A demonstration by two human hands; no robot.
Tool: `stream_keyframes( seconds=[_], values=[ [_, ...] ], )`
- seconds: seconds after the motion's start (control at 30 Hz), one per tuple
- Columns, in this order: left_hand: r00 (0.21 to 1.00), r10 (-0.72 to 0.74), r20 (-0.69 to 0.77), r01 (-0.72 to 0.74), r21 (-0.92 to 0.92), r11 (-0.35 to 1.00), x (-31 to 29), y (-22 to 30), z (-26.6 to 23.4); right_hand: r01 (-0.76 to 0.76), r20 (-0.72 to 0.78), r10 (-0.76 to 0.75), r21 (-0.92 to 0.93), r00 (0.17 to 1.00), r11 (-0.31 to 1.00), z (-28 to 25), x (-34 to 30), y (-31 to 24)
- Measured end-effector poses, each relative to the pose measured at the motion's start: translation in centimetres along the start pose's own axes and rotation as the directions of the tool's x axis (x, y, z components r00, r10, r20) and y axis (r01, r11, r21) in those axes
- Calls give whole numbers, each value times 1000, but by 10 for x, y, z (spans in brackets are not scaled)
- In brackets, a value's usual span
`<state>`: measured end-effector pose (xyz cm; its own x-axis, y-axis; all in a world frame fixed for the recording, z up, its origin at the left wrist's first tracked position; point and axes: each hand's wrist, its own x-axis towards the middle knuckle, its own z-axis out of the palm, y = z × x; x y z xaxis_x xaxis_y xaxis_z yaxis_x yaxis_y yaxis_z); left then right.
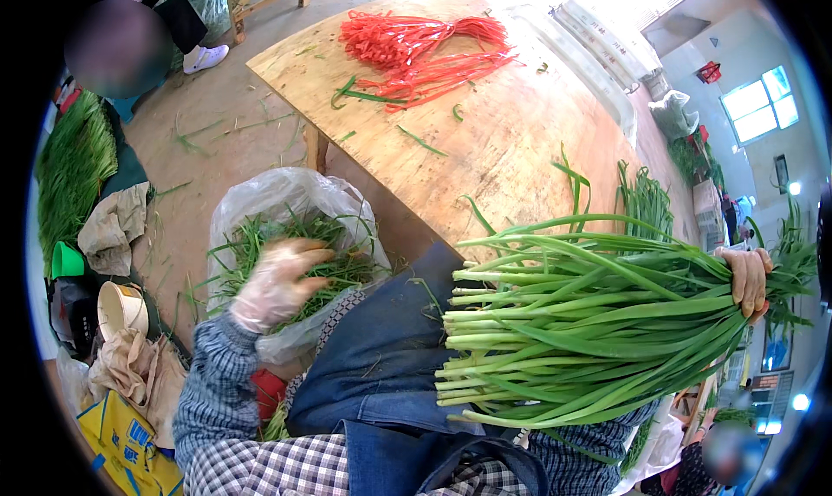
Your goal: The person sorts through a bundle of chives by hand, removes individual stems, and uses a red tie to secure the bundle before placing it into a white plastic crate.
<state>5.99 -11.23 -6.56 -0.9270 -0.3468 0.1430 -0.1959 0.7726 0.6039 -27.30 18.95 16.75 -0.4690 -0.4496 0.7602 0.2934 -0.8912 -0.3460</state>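
My right hand (pixel 747 281) is closed around the leafy end of a big bunch of garlic chives (pixel 581 323). The bunch lies sideways above my lap, its pale cut stalk ends facing left and its leaf tips sticking out beyond my fist. My left hand (pixel 282 281), in a thin translucent glove, is over a clear plastic bag (pixel 247 197) full of loose green leaf scraps (pixel 299 233). Its fingers are apart, a little blurred, and nothing shows between them.
A wooden table (pixel 511 140) stands ahead, bearing red plastic strips (pixel 407 49), stray leaves and another green bundle (pixel 646 203). At left are a heap of greens (pixel 76 171), a beige bucket (pixel 121 310), cloths and a yellow bag (pixel 130 444). Other people sit at far left and lower right.
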Motion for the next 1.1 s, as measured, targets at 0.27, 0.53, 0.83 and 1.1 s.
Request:
stream_keyframes(
  seconds=[0.27,0.53,0.83,1.1],
  values=[
    [865,311,395,284,-895,345,76,99,19,-3,32,0,71,999,997,17,-1,12],
    [768,633,-98,-353,-889,291,84,113,52,15,102,-29,138,994,990,13,-1,8],
    [682,715,153,-65,-961,268,90,122,37,84,88,-93,97,992,992,22,1,-3],
    [762,597,250,147,-965,217,74,117,47,19,0,-20,153,1000,988,9,-8,12]
  ],
)
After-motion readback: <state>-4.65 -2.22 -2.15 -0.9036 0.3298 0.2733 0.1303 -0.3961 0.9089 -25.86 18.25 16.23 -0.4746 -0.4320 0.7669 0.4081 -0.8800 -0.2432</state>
